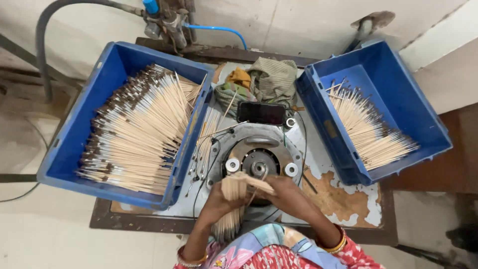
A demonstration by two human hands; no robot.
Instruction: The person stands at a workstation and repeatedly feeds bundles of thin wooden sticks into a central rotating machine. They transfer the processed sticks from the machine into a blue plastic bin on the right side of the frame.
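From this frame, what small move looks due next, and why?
Probably the right hand feeds one stick from the bundle into the machine's centre hub. The left hand grips the bundle beside the hub, and the right hand's fingers already sit at the stick ends.

The crates (pixel 74 134) are smooth blue plastic, the sticks (pixel 149 124) pale matt wood, the machine plate (pixel 259 144) dull grey metal; the tabletop (pixel 343 199) shows peeling paint over rough board.
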